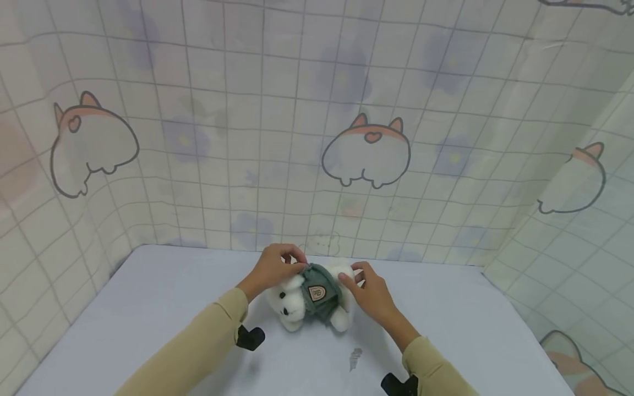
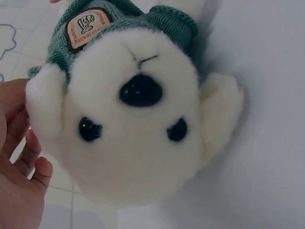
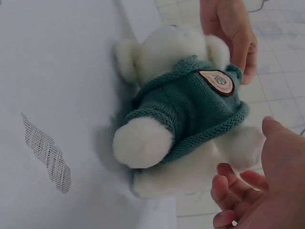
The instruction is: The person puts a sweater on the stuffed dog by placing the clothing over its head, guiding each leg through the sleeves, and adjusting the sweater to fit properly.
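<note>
Sleeves are reaching toward a toy lying on the counter between both grips. Left grip is apparently pinching the sweater; right grip is spreading apart beside a leg. Steadying the toy while easing the knit evenly is probably working best.

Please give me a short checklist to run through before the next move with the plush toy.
1. Plush toy lying on the white table: ok.
2. Green sweater on its body: ok.
3. Sweater patch visible: ok, it faces the head camera.
4. Left hand at the sweater's upper edge: ok; firm pinch: cannot tell.
5. Right hand closed round the upper leg: not ok, thumb and fingers are spread apart nearby.
</note>
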`<state>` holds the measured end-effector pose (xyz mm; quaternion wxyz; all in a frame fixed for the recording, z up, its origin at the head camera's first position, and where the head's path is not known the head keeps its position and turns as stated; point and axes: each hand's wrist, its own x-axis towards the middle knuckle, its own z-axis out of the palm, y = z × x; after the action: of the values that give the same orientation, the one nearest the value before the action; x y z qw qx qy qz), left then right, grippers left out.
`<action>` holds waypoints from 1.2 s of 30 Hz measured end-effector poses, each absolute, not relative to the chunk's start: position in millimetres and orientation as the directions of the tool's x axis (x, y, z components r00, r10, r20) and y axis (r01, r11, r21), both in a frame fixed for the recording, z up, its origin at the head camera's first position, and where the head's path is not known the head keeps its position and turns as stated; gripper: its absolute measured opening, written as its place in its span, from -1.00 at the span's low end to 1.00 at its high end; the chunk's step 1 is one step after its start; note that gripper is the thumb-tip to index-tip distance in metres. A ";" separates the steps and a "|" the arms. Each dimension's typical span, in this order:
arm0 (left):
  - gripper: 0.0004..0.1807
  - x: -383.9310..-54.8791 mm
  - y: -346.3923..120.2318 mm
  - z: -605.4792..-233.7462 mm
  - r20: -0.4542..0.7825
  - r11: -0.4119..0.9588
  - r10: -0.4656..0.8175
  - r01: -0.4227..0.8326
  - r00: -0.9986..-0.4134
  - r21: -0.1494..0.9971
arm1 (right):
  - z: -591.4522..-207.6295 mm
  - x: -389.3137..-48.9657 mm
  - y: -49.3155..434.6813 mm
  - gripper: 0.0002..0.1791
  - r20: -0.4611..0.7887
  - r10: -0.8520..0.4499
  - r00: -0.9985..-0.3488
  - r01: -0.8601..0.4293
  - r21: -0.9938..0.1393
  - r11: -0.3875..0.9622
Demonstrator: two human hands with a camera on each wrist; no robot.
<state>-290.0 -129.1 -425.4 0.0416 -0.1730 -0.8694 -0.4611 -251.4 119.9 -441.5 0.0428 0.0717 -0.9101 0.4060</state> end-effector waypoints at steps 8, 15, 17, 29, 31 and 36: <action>-0.91 -288.5 -127.3 -420.1 0.236 0.601 0.364 0.421 -0.901 0.679 | -436.2 -255.6 121.4 -0.67 0.178 -0.063 -0.982 -0.176 -0.744 0.644; -0.86 -289.3 -124.5 -422.7 0.198 0.625 0.410 0.432 -0.890 0.649 | -442.5 -260.7 121.9 -0.73 0.153 -0.045 -0.987 -0.148 -0.769 0.622; -0.86 -289.7 -124.3 -424.4 0.185 0.614 0.424 0.432 -0.887 0.661 | -444.4 -261.8 121.8 -0.73 0.143 -0.043 -0.989 -0.138 -0.769 0.624; -0.78 -294.4 -118.1 -432.7 0.191 0.584 0.432 0.434 -0.882 0.686 | -451.5 -263.1 121.2 -0.75 0.092 -0.042 -0.995 -0.099 -0.795 0.598; -0.79 -295.5 -115.7 -433.4 0.191 0.591 0.409 0.419 -0.892 0.690 | -452.8 -263.4 120.7 -0.74 0.091 -0.037 -0.995 -0.095 -0.799 0.593; -0.82 -297.6 -111.1 -433.9 0.169 0.583 0.374 0.373 -0.912 0.722 | -454.8 -263.8 120.8 -0.72 0.079 -0.019 -0.997 -0.075 -0.808 0.584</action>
<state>-297.6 -111.1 -433.9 -0.0005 -0.2100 -0.8897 -0.4054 -263.8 120.8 -454.8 0.0308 0.0265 -0.8894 0.4553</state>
